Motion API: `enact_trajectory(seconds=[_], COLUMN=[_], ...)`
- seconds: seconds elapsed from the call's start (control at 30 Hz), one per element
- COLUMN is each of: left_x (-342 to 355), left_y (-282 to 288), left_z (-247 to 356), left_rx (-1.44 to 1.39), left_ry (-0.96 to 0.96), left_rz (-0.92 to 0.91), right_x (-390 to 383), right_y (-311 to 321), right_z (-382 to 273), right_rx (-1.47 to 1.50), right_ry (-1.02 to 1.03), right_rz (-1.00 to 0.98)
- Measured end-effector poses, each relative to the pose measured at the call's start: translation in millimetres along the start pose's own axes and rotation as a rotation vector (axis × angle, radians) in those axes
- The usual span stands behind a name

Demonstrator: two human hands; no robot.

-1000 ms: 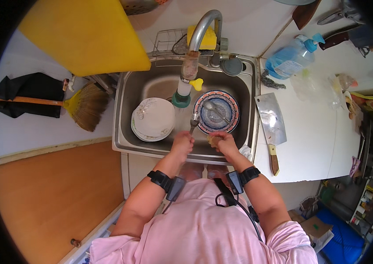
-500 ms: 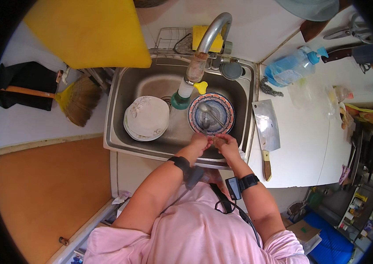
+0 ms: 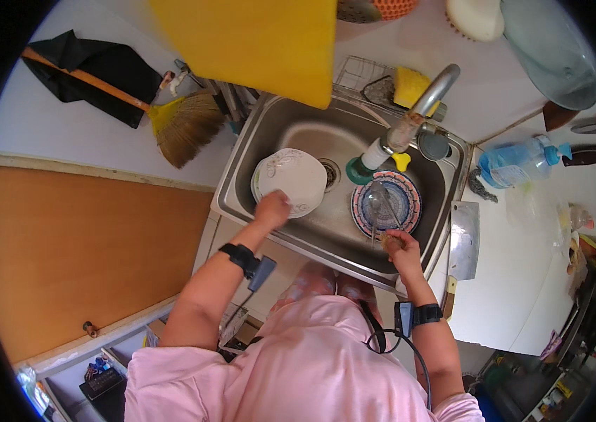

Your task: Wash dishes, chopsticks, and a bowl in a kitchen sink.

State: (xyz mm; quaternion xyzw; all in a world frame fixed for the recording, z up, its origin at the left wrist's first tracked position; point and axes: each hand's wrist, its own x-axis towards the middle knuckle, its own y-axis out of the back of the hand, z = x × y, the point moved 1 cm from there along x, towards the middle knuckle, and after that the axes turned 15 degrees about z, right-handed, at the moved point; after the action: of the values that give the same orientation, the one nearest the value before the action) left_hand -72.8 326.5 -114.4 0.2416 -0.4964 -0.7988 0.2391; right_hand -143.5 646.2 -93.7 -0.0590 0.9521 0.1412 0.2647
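Inside the steel sink (image 3: pixel 337 254), a stack of white plates with a floral rim (image 3: pixel 291 176) sits on the left. My left hand (image 3: pixel 273 209) is closed at the near edge of the top plate, its fingertips partly hidden. To the right rests a blue bowl with an orange patterned rim (image 3: pixel 412 211), holding metal spoons (image 3: pixel 380 200). Just over the bowl's near edge, my right hand (image 3: pixel 402 252) pinches a small tan scrubber (image 3: pixel 389 243), mostly covered by the fingers.
A curved faucet (image 3: pixel 417 112) with a yellow handle (image 3: pixel 401 162) reaches over the sink. On the right counter lie a cleaver (image 3: pixel 464 243), a steel-wool pad (image 3: pixel 481 186) and a blue pump bottle (image 3: pixel 520 165). A yellow board (image 3: pixel 256 49) overhangs the back left, near a broom (image 3: pixel 182 126).
My hands, together in front of the bowl before, have parted. The left went left to the plates; the right stays by the bowl with the scrubber. The view has shifted and tilted.
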Motion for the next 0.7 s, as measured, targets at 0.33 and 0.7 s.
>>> enact_trajectory(seconds=[0.33, 0.7], left_x=[74, 114], left_y=[10, -18], left_z=[-18, -26], left_rx=[0.247, 0.349], left_ry=[-0.030, -0.248], left_rz=[0.089, 0.087], right_x=[-22, -78], right_y=[0, -30], right_z=[-15, -30], right_rx=[0.004, 0.045], right_ry=[-0.005, -0.098], right_rz=[0.128, 0.356])
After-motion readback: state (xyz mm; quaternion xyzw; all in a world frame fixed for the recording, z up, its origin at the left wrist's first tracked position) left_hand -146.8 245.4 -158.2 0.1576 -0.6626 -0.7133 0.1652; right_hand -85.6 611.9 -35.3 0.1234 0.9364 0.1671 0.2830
